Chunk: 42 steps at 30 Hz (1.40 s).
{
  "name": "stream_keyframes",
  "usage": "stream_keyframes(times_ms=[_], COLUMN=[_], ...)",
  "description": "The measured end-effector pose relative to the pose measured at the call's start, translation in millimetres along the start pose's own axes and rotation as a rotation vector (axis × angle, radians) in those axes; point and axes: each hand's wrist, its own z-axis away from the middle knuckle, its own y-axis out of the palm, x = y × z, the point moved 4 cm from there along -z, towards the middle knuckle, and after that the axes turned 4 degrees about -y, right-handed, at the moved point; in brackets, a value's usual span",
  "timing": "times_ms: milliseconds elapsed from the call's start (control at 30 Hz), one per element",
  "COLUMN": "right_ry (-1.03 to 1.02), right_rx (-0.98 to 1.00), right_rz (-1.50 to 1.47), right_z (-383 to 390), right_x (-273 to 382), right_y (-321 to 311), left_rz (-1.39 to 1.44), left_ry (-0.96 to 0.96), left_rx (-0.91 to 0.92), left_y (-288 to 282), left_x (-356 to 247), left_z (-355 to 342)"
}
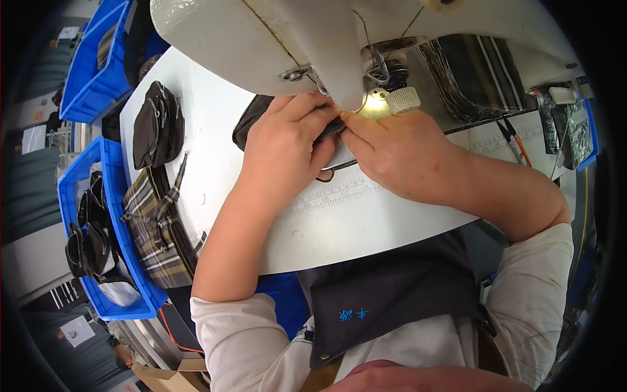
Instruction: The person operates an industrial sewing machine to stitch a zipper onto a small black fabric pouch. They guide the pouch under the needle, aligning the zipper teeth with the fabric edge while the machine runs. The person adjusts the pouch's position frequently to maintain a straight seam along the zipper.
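Observation:
Close under the head of a white sewing machine (320, 46), a dark fabric piece (248, 123) with a zipper edge (334, 129) lies on the white table. My left hand (287, 140) grips it from the left, fingers bent over it beside the needle area. From the right, my right hand (408, 157) pinches its edge, and the fingertips of both hands nearly meet. The hands cover most of the piece. Just below them a small brown-edged loop (325, 176) sticks out. A lamp lights the spot by the white knob (403, 100).
Dark pouches (157, 127) and plaid fabric (160, 225) are at the left edge. Blue bins (111, 228) stand beyond, one with dark pouches inside. Stacked striped fabric (473, 75) and orange-handled scissors (516, 140) lie right. A printed ruler (333, 196) crosses the table.

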Motion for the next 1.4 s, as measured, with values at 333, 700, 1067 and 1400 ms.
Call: stream_keyframes(times_ms=[333, 700, 1067, 1400], right_ry=[0.003, 0.04, -0.012, 0.017], right_rx=[0.052, 0.079, 0.127, 0.137], right_rz=[0.007, -0.022, 0.03, -0.003], right_z=[2, 4, 11, 10], right_x=[1, 1, 12, 8], right_y=[2, 0, -7, -9], left_rz=[-0.039, -0.116, -0.148, 0.246], left_ry=[-0.006, -0.024, -0.056, -0.388], left_rx=[0.007, -0.035, -0.03, 0.054], left_y=[2, 7, 8, 2], left_x=[-10, -17, -27, 3], left_z=[-2, -3, -4, 0])
